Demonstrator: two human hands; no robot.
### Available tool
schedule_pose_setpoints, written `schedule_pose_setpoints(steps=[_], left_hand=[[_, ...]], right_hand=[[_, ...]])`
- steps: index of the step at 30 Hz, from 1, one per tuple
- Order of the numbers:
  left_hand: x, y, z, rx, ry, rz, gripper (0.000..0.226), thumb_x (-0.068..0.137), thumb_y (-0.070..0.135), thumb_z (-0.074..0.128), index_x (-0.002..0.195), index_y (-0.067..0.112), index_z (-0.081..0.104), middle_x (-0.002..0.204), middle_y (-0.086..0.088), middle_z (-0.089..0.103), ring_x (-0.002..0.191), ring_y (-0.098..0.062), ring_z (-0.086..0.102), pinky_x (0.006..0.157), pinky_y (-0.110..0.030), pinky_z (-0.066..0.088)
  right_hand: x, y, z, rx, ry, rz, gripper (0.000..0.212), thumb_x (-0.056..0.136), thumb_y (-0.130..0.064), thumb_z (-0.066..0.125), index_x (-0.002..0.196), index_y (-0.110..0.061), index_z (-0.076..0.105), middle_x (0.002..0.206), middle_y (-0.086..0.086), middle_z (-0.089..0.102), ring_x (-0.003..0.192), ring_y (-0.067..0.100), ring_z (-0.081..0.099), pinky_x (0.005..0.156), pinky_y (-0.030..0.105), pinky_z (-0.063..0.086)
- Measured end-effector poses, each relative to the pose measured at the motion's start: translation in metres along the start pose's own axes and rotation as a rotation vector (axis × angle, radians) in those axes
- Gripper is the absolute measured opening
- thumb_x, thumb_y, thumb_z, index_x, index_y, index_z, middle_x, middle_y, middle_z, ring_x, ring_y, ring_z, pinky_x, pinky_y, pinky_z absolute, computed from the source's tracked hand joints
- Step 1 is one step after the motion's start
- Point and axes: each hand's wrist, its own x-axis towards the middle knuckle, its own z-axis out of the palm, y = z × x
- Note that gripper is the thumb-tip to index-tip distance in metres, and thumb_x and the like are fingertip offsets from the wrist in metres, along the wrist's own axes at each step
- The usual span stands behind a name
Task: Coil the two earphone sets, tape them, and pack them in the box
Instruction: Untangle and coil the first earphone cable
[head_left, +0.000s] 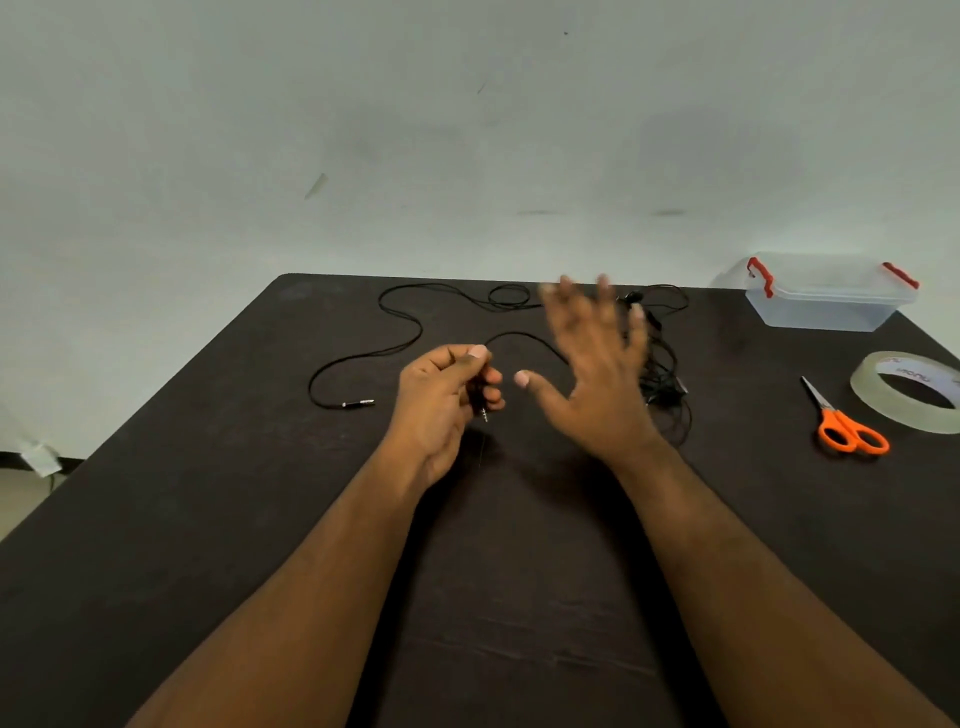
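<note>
Two black earphone sets lie on the dark table (208, 519). One earphone cord (400, 317) snakes across the far left, its plug (358, 403) lying free. My left hand (441, 405) pinches the plug end of the other cord (524, 338), which arcs to the right behind my right hand (597, 374). That hand is blurred, with its fingers spread open above a tangled heap of cord (665, 384). A clear tape roll (909, 389), orange-handled scissors (847, 426) and a clear box (826, 296) with red latches, lid on, sit at the right.
A pale wall rises behind the table's far edge. The box stands at the far right corner, partly over the edge. Bare dark tabletop lies in front of my forearms and at the left.
</note>
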Motion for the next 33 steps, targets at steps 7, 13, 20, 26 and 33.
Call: schedule_pose_setpoints(steps=[7,13,20,26,33], left_hand=[[-0.006,0.003,0.012,-0.125,-0.167,-0.090,0.014,0.081,0.016,0.064,0.090,0.005,0.067,0.068,-0.006,0.065,0.058,-0.014,0.062,0.059,-0.028,0.056],[-0.010,0.003,0.003,0.005,-0.526,-0.356,0.012,0.083,0.020,0.065,0.085,0.013,0.075,0.071,-0.003,0.068,0.061,-0.010,0.067,0.056,-0.026,0.058],[-0.008,0.004,0.004,-0.269,-0.480,-0.154,0.014,0.072,0.014,0.073,0.086,0.013,0.076,0.082,-0.005,0.073,0.074,-0.015,0.072,0.067,-0.029,0.059],[0.011,0.007,-0.009,-0.371,0.015,0.130,0.024,0.083,-0.001,0.061,0.106,0.005,0.064,0.099,-0.009,0.074,0.099,-0.023,0.070,0.082,-0.031,0.057],[0.014,0.001,-0.012,0.373,0.046,0.354,0.030,0.086,-0.008,0.063,0.111,0.007,0.066,0.110,-0.006,0.070,0.102,-0.017,0.068,0.094,-0.035,0.053]], right_hand=[[0.004,0.004,0.000,0.346,0.080,-0.063,0.020,0.093,-0.014,0.060,0.109,-0.007,0.070,0.081,0.007,0.060,0.079,0.014,0.056,0.083,0.032,0.046],[0.005,0.004,0.001,0.431,0.126,0.061,0.011,0.091,-0.007,0.061,0.090,0.000,0.069,0.098,0.012,0.056,0.092,0.010,0.052,0.079,0.009,0.040],[-0.004,-0.005,0.005,0.642,-0.192,0.041,0.010,0.093,-0.009,0.057,0.090,-0.006,0.066,0.080,-0.003,0.065,0.070,0.012,0.060,0.066,0.027,0.048],[-0.006,-0.013,0.010,0.565,-0.286,-0.051,0.013,0.093,-0.016,0.060,0.089,-0.008,0.069,0.078,-0.004,0.067,0.071,0.007,0.060,0.068,0.024,0.048],[-0.005,-0.013,0.005,0.386,-0.180,-0.155,0.010,0.091,-0.015,0.061,0.090,-0.009,0.069,0.081,-0.001,0.066,0.074,0.014,0.060,0.066,0.033,0.050]])
